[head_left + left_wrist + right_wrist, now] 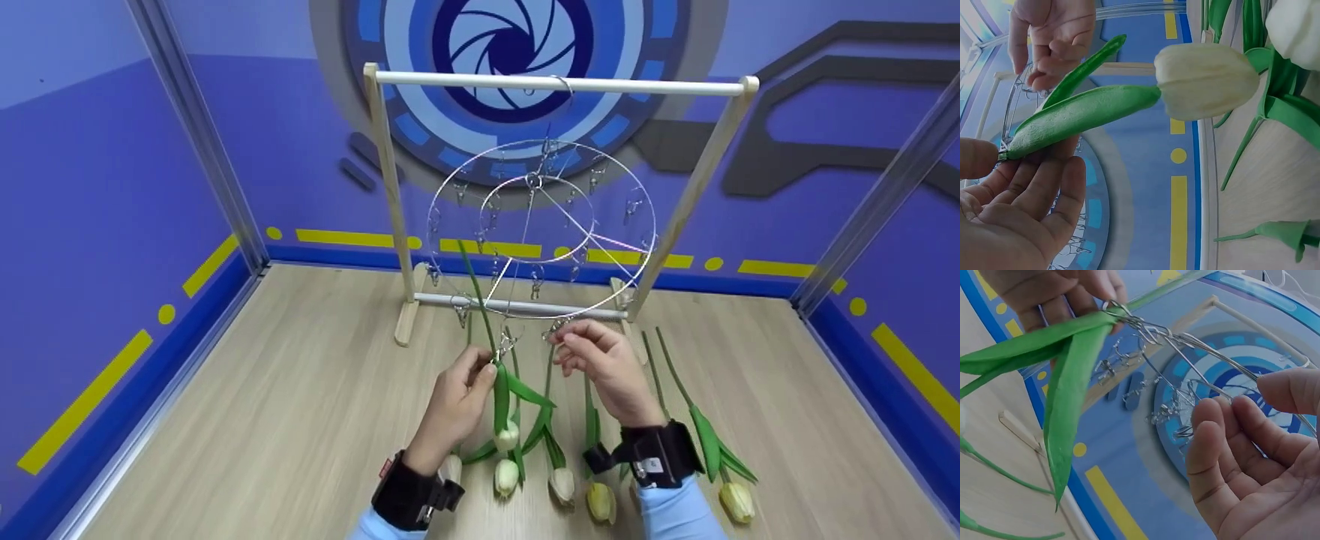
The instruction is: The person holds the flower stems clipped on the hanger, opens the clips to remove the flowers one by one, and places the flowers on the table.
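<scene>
In the head view, my left hand (pixel 461 394) pinches the stem of an artificial white tulip (pixel 1207 81) just above its green leaves (pixel 1084 115). The bloom hangs downward, and the stem rises past the fingers. A wire clip (pixel 1140 323) from the round metal hanger (pixel 534 180) loops around the stem at the left fingertips. Beside the hanger's front rim, my right hand (pixel 607 367) has loosely bent fingers. Its thumb and fingertips (pixel 1241 408) are apart, with rim wire passing between them in the right wrist view.
The hanger hangs from a rack with a white top bar (pixel 465 79) and wooden legs (pixel 694 187). Many clips dangle around its two rings. Several tulips lie on the wooden table (pixel 300 420), one (pixel 737 502) at the right. Blue printed walls (pixel 90 225) enclose the table.
</scene>
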The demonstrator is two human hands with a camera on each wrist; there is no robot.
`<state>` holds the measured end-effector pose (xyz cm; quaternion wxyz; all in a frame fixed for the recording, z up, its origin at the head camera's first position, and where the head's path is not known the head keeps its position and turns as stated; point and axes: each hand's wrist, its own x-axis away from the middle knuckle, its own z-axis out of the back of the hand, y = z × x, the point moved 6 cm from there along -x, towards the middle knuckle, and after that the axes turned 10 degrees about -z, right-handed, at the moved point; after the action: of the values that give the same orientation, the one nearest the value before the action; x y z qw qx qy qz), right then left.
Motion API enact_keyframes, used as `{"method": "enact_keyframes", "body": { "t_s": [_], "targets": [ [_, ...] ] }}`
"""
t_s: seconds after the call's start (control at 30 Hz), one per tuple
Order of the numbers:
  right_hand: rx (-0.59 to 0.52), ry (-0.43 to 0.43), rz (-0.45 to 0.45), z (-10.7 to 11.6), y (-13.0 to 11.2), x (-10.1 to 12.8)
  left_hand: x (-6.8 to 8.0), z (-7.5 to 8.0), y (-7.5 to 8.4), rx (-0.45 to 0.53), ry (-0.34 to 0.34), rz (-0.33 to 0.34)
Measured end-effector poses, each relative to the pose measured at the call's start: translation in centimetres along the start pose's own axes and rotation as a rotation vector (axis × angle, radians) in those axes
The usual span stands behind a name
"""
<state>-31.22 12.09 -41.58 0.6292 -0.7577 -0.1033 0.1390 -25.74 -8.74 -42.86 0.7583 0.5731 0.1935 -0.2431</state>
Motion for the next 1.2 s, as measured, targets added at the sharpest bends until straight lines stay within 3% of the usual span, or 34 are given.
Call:
{"method": "enact_keyframes", "body": {
  "t_s": [0.2, 0.6, 0.97, 1.2],
  "targets": [
    [0.159, -0.102, 0.059, -2.5, 0.3, -0.2, -0.1, -0.3, 0.2, 0.029, -0.012, 0.007],
    [0.149, -0.192, 0.07, -4.2, 1.4, -0.5, 0.0, -1.0, 0.3, 0.058, -0.077, -0.044],
    [0.204, -0.153, 0.134, -4.2, 1.5, -1.0, 0.0, -1.0, -0.1, 0.077, -0.079, -0.014],
    [0.246, -0.068, 0.14, -4.0, 1.2, -0.9, 0.1, -0.8, -0.2, 0.088, -0.071, 0.027]
  ]
}}
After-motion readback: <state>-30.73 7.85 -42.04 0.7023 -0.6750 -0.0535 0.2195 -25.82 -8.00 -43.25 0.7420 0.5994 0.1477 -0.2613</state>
